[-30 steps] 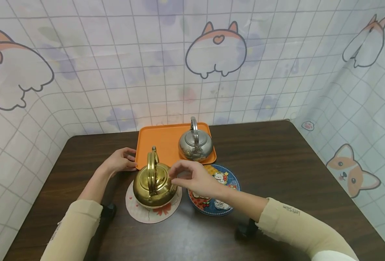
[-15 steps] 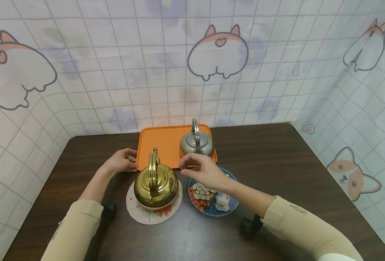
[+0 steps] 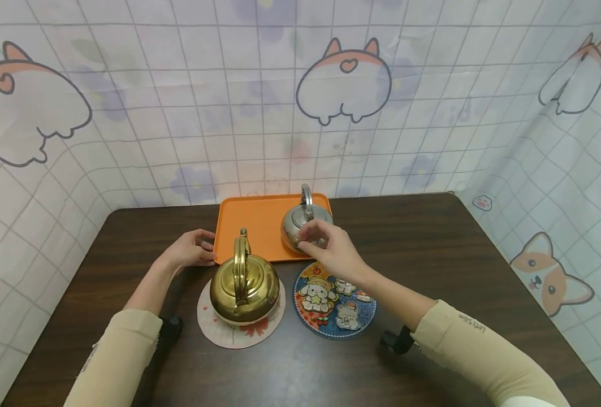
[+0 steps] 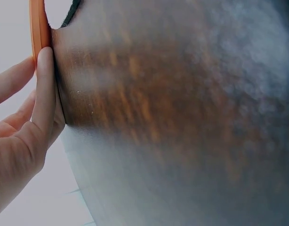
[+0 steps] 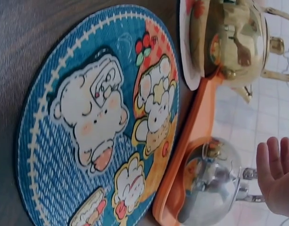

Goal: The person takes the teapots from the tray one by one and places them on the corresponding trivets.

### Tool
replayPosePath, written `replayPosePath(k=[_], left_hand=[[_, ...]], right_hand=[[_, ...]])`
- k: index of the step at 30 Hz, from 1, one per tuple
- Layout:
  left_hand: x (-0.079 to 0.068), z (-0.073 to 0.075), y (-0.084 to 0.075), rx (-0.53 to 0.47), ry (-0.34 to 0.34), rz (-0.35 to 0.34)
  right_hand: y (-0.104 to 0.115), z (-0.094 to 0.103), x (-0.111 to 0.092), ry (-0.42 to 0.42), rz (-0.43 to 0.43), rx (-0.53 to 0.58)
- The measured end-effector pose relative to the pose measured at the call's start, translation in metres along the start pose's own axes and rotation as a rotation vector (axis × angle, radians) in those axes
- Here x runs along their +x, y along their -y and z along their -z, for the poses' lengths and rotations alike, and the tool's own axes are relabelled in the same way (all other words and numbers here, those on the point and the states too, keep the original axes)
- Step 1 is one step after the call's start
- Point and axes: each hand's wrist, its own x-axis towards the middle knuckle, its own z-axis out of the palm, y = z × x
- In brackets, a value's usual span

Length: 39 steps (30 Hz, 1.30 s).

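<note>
Overlapping the silver kettle's belly [image 5: 214, 181], head view only: right hand [image 3: 333, 246].

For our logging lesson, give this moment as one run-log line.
left hand: touching orange tray | right hand: empty, near silver kettle | gold kettle: on pink mat

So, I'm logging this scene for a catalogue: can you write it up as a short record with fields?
Surface: dark wooden table
Tray: orange tray, at the back
Kettle 1: silver kettle, on the tray's right part
Kettle 2: gold kettle, on a pink mat
Other mat: blue mat, round, right of the pink one
Left hand: touches the tray's left edge
Right hand: by the silver kettle, holding nothing; contact unclear
</note>
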Motion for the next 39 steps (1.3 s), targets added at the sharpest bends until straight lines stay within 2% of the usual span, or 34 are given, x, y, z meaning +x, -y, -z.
replayPosePath(k=[8,14,21,31,39], left_hand=[[0.000,0.000,0.001,0.004,-0.009,0.005],[0.001,0.000,0.001,0.002,-0.012,0.008],[0.003,0.000,0.002,0.008,-0.024,0.013],[0.006,0.001,0.004,0.004,-0.033,0.021],[0.005,0.000,0.003,0.001,-0.033,0.022]], right_hand=[[-0.006,0.010,0.008,-0.153,0.018,-0.016],[-0.008,0.016,0.013,-0.195,-0.007,-0.003],[-0.012,0.019,0.023,-0.185,-0.056,0.013],[-0.015,0.020,0.036,-0.092,-0.156,0.049],[-0.014,0.019,0.041,-0.067,-0.194,0.052]])
